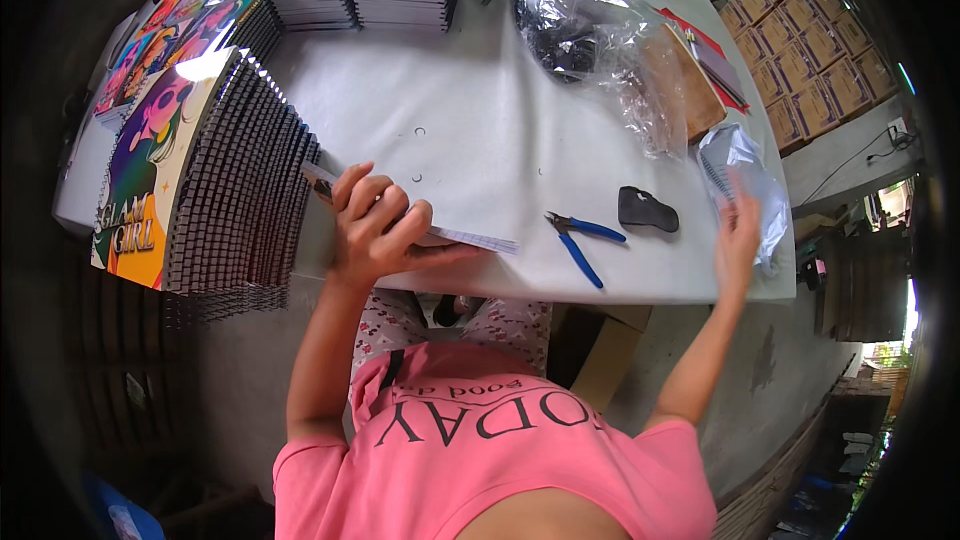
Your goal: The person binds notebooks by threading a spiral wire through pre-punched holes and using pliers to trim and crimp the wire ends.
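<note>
At the near edge of the bench [460, 100], mid-frame, the left hand [382, 225] is curled round a thin sheaf of paper [480, 239]. At right, the blurred right hand [738, 230] reaches to a plastic bag [770, 185]; I cannot tell its opening or hold. Blue-handled pliers [585, 233] lie between. Left stands a tall notebook stack [240, 160]; farther, more notebook stacks [405, 2] upper left, cartons [805, 55] upper right.

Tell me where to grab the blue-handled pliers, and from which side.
Probably around both blue handles, coming from the near right: the pliers lie flat, handles splayed toward that side, dark nose pointing away to the left.
</note>
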Motion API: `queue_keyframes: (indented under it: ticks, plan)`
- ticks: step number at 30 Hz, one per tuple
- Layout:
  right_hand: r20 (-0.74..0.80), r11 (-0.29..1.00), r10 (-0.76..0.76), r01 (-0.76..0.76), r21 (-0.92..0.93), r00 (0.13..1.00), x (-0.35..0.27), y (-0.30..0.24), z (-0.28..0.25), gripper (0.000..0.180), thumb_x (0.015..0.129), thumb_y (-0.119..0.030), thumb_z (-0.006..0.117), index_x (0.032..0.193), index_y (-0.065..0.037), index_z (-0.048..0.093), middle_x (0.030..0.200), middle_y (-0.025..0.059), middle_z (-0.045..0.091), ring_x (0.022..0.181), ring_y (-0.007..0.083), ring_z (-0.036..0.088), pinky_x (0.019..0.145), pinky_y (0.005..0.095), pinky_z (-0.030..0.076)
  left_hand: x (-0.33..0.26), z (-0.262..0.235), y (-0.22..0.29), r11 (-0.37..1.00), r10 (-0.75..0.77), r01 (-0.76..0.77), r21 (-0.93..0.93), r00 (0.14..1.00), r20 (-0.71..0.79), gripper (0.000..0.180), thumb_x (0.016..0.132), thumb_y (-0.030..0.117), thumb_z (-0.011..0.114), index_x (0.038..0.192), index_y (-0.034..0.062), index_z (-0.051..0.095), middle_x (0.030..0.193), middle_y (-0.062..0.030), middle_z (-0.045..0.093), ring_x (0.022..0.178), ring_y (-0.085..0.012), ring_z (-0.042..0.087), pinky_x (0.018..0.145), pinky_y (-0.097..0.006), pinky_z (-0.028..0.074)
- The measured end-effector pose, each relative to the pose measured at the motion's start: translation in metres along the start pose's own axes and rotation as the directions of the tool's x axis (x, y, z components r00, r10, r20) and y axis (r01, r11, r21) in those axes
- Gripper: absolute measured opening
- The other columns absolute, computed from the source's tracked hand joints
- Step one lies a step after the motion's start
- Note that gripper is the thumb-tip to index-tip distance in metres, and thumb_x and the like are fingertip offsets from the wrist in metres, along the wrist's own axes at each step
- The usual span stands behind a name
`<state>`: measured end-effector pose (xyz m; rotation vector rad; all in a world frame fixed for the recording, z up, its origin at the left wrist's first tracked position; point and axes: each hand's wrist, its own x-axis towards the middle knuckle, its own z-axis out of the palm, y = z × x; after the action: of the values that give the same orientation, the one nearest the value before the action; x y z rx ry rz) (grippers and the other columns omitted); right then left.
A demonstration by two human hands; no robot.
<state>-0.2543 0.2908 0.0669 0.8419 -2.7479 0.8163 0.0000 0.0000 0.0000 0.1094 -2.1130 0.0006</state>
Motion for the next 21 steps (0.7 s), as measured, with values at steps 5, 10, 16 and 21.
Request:
queue_keyframes:
  ticks: [5, 10, 16, 21]
  plan:
    - [0.201, 0.774, -0.358, 0.170, 0.610, 0.912, -0.055, -0.103, 0.053, 0.014, 0.080, -0.003, 0.063, 0.094, -0.002, 0.065, 0.088, 0.0095, 0.063, 0.075, 0.0167, 0.059, 0.068, 0.0279, 0.047, 0.009, -0.007, -0.005, 0.999, -0.013, 0.014, 0.042, 1.000, -0.009, 0.052, 0.052, 0.055, 0.077, 0.069, 0.0105, 0.056, 0.066, -0.0021, 0.044, 0.077, -0.0223, 0.051, 0.101, -0.051, 0.027]
    - [0.114, 0.689, -0.360, 0.182, 0.701, 0.926, -0.046, -0.122, 0.073, 0.017, 0.077, -0.003, 0.066, 0.094, -0.004, 0.066, 0.086, 0.0088, 0.063, 0.075, 0.0165, 0.059, 0.068, 0.0274, 0.047, 0.007, -0.004, 0.004, 0.997, -0.056, 0.056, 0.050, 0.998, -0.009, 0.051, 0.053, 0.055, 0.076, 0.071, 0.0114, 0.058, 0.066, -0.0011, 0.045, 0.079, -0.0216, 0.053, 0.106, -0.051, 0.020]
    - [0.096, 0.654, -0.547, 0.353, 0.669, 0.831, -0.034, -0.120, 0.073, 0.019, 0.075, 0.000, 0.067, 0.094, -0.004, 0.066, 0.089, 0.0083, 0.063, 0.077, 0.0166, 0.059, 0.068, 0.0269, 0.047, 0.015, -0.005, 0.009, 0.994, -0.105, 0.106, 0.033, 0.994, -0.021, 0.047, 0.055, 0.054, 0.075, 0.067, 0.0128, 0.057, 0.064, 0.0007, 0.046, 0.075, -0.0182, 0.054, 0.105, -0.050, 0.021]
    - [0.301, 0.612, -0.579, 0.160, 0.775, 0.758, -0.028, -0.118, 0.066, 0.021, 0.073, 0.001, 0.068, 0.092, -0.005, 0.067, 0.086, 0.0065, 0.063, 0.076, 0.0157, 0.059, 0.067, 0.0262, 0.047, 0.022, -0.009, 0.010, 0.988, -0.152, 0.153, -0.006, 0.987, 0.047, 0.046, 0.056, 0.053, 0.075, 0.062, 0.0123, 0.054, 0.063, 0.0006, 0.047, 0.074, -0.0173, 0.054, 0.104, -0.049, 0.023]
